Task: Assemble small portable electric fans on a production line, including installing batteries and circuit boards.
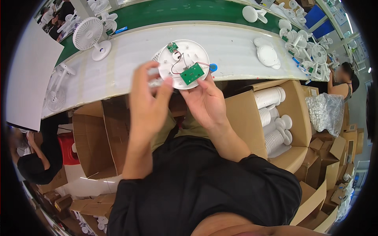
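A round white fan base (pixel 167 65) with its inside facing up is in my right hand (pixel 207 98), gripped from below at its near right edge. A larger green circuit board (pixel 192 73) and a smaller green board (pixel 172 47) sit in the base, joined by thin red and dark wires. A blue part (pixel 213 67) shows at the base's right edge. My left hand (pixel 149 98), blurred by motion, is at the base's left side with thumb and fingers apart. Part of a white ribbed fan head shows behind the base, mostly hidden.
A white worktop (pixel 130 47) fronts a green conveyor belt (pixel 157 13). An assembled white fan (pixel 88 33) stands left; several fan parts (pixel 311 55) crowd the right end. Below are an open carton (pixel 92 137) and a carton of white round parts (pixel 273 118). Other people sit either side.
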The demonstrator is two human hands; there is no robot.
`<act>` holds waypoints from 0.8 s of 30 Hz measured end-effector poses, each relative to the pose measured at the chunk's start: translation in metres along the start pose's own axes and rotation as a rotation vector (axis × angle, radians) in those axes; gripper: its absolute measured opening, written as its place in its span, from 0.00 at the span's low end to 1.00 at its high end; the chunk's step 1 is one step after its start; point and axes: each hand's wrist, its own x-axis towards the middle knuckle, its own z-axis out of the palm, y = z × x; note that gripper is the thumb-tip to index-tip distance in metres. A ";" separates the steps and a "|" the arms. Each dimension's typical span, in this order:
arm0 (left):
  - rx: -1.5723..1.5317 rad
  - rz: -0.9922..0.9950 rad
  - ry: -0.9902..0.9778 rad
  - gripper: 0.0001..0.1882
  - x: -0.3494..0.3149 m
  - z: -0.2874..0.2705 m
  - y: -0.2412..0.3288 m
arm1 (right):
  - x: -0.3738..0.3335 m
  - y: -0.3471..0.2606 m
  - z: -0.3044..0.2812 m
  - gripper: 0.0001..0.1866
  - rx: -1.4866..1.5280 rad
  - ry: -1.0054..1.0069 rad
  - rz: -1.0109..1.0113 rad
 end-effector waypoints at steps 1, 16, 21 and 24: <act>-0.116 -0.083 -0.010 0.11 -0.009 0.009 -0.005 | -0.002 0.002 0.001 0.24 0.010 -0.005 0.018; -0.329 -0.195 -0.108 0.06 -0.003 -0.010 -0.036 | -0.060 -0.030 0.024 0.14 -1.186 -0.194 0.578; -0.252 -0.058 -0.101 0.06 0.009 -0.018 -0.015 | 0.014 -0.049 0.075 0.14 -1.792 -0.573 -0.860; -0.274 -0.127 -0.087 0.07 0.003 -0.018 -0.020 | 0.055 -0.031 0.045 0.11 -1.757 -0.668 -0.656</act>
